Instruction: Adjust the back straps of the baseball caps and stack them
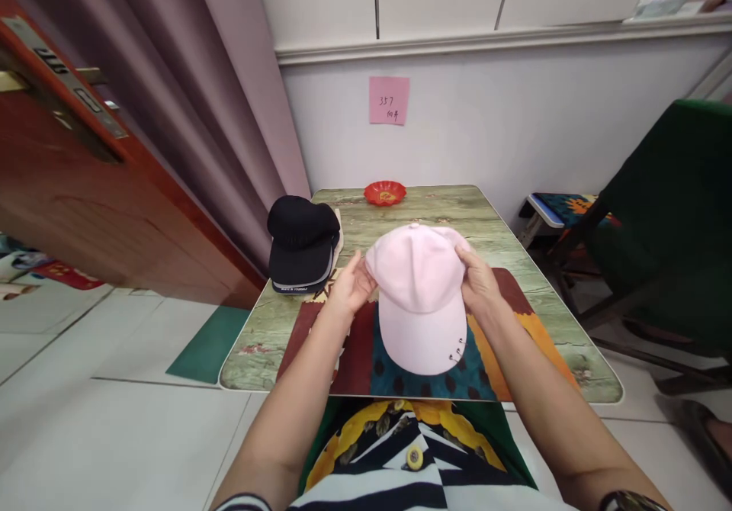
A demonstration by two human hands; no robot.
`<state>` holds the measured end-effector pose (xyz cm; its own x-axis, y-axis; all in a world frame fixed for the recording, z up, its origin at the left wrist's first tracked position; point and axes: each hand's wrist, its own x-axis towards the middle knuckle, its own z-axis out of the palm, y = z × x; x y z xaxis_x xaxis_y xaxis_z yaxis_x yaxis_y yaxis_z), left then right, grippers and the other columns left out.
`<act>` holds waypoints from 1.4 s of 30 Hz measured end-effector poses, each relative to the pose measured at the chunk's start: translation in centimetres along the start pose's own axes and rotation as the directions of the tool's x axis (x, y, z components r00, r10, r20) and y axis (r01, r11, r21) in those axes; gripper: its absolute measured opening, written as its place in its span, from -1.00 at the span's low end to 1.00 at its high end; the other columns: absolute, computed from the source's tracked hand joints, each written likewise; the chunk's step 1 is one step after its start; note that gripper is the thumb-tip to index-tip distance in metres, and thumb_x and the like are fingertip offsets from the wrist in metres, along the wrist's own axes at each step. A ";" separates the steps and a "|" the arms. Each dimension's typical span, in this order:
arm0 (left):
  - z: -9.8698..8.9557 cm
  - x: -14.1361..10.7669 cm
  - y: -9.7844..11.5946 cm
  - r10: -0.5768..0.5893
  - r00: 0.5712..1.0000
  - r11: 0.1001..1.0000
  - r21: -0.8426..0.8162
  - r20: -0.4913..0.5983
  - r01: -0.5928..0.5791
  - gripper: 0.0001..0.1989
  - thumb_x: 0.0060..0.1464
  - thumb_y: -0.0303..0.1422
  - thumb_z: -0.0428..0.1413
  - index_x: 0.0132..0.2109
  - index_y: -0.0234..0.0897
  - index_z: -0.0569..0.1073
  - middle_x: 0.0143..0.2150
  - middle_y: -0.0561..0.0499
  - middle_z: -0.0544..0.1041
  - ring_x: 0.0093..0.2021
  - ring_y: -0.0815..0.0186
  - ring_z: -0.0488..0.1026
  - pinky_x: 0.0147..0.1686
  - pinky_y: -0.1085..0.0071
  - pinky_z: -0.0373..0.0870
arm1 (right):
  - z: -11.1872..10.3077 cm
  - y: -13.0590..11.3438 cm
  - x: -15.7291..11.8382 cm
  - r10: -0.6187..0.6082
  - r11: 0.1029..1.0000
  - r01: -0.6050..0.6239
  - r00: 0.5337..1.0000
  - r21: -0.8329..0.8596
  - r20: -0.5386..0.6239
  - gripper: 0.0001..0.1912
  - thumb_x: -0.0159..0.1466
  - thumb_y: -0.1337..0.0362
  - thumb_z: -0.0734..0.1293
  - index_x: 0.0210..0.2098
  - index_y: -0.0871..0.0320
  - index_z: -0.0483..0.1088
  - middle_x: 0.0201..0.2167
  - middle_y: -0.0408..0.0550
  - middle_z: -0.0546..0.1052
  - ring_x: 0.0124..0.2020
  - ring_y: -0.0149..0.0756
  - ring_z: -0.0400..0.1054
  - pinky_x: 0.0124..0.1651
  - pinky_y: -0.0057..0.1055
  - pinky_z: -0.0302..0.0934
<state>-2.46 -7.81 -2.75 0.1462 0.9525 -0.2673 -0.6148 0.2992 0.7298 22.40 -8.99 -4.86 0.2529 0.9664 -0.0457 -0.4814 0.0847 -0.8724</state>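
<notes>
A pale pink baseball cap (422,274) is held up over the table, its brim toward me and several small metal rings along the brim's right edge. My left hand (353,286) grips the cap's left side, thumb up and fingers partly behind it. On the other side, my right hand (478,282) pinches the cap's right edge, with some fingers hidden behind the fabric. A black cap (301,240) lies to the left of my left hand, apparently stacked on other caps whose edges show beneath it.
Under the caps is a wood-patterned table (257,351) with a colourful patchwork mat (354,366). A red scalloped dish (385,193) stands at the back by the wall. A wooden door (131,213) and mauve curtain (229,61) are left; a dark green chair (669,229) is right.
</notes>
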 end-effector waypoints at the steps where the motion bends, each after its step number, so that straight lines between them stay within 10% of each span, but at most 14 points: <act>1: -1.0 -0.6 -1.3 -0.074 0.997 0.997 -0.004 0.002 0.074 -0.69 0.28 -0.11 0.14 -0.18 -0.30 0.54 -0.26 -0.09 0.66 -0.29 0.29 0.63 -0.26 0.41 0.57 | -0.7 1.4 0.3 0.048 0.998 -0.046 0.998 0.041 -0.030 -0.65 0.12 0.20 0.48 -0.09 0.08 0.50 -0.14 -0.02 0.68 -0.04 0.02 0.58 0.13 0.05 0.45; 6: -4.1 -5.1 -6.3 -0.377 0.925 0.926 0.003 0.035 0.377 -0.70 0.21 -0.20 0.23 -0.09 -0.38 0.54 -0.30 -0.14 0.65 -0.36 0.26 0.62 -0.31 0.39 0.57 | -3.4 5.9 1.2 0.169 0.973 -0.142 0.975 0.180 -0.142 -0.78 0.18 0.25 0.39 -0.15 0.07 0.50 -0.17 -0.02 0.69 0.02 0.00 0.57 0.18 0.11 0.42; 11: -3.3 -6.4 -7.1 -0.292 0.953 0.956 -0.033 -0.086 0.290 -0.70 0.02 -0.52 0.31 -0.06 -0.38 0.54 -0.21 -0.13 0.67 -0.27 0.23 0.64 -0.18 0.34 0.61 | -4.1 7.6 1.3 0.141 0.965 -0.093 0.972 0.244 -0.187 -0.81 0.25 0.28 0.36 -0.12 0.05 0.49 -0.06 -0.05 0.67 0.12 -0.15 0.52 0.29 -0.03 0.33; 16: -0.2 -3.0 0.4 0.051 0.998 0.993 0.107 -0.045 -0.046 -0.69 0.03 -0.46 0.32 -0.04 -0.35 0.58 -0.14 -0.15 0.69 -0.25 0.22 0.64 -0.19 0.34 0.61 | -4.7 8.0 0.5 0.175 0.948 -0.175 0.984 0.267 0.023 -0.80 0.32 0.13 0.38 -0.09 0.01 0.50 0.10 -0.03 0.59 0.15 -0.22 0.49 0.33 -0.17 0.31; 20: 1.0 -0.4 9.1 0.424 0.906 0.901 0.091 0.015 -0.423 -0.68 0.02 -0.45 0.34 -0.04 -0.31 0.57 -0.04 -0.11 0.68 -0.09 0.22 0.63 0.04 0.29 0.57 | -5.0 8.0 0.0 0.215 0.940 -0.224 0.975 0.257 0.062 -0.74 0.30 0.11 0.41 -0.05 0.04 0.52 0.08 0.02 0.59 0.13 -0.22 0.51 0.28 -0.22 0.37; 25: -4.6 0.4 13.6 0.612 0.742 0.787 0.120 -0.273 -0.605 -0.80 0.05 -0.54 0.29 -0.13 -0.33 0.57 -0.14 -0.08 0.69 -0.17 0.31 0.63 0.01 0.36 0.57 | -4.7 8.2 -0.2 0.221 0.943 -0.231 0.973 0.238 0.067 -0.72 0.25 0.15 0.47 -0.08 0.13 0.55 -0.08 0.02 0.63 -0.04 -0.28 0.57 0.18 -0.33 0.43; 28: -10.2 -0.2 12.4 0.497 0.660 0.859 0.210 -0.563 -0.468 -0.82 0.05 -0.59 0.25 -0.16 -0.35 0.56 -0.32 -0.02 0.66 -0.36 0.38 0.59 -0.19 0.42 0.60 | -4.5 8.3 -0.3 0.219 0.951 -0.228 0.973 0.210 0.066 -0.72 0.24 0.16 0.49 -0.10 0.15 0.56 -0.12 0.02 0.64 -0.06 -0.29 0.57 0.16 -0.33 0.44; 32: -14.8 -0.7 11.0 0.401 0.652 0.912 0.210 -0.644 -0.354 -0.82 -0.02 -0.60 0.29 -0.22 -0.41 0.54 -0.46 -0.01 0.58 -0.55 0.38 0.49 -0.47 0.45 0.52 | -4.4 8.4 -0.4 0.224 0.955 -0.232 0.973 0.184 0.062 -0.72 0.23 0.17 0.51 -0.10 0.14 0.57 -0.13 0.01 0.65 -0.07 -0.29 0.57 0.17 -0.32 0.44; 42: -16.7 -0.9 12.4 0.490 0.680 0.870 0.353 -0.546 -0.343 -0.60 -0.17 -0.51 0.36 -0.09 -0.34 0.60 -0.37 0.01 0.62 -0.49 0.40 0.49 -0.48 0.51 0.43 | -4.3 8.4 -0.7 0.221 0.962 -0.225 0.974 0.155 0.042 -0.65 0.19 0.14 0.54 -0.07 0.13 0.57 -0.09 0.01 0.65 -0.03 -0.28 0.56 0.23 -0.27 0.39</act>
<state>-23.16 -5.91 -4.02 -0.6250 0.7624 -0.1677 -0.3113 -0.0464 0.9492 21.78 -10.03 -14.25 0.1042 0.9706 -0.2170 -0.6504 -0.0985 -0.7532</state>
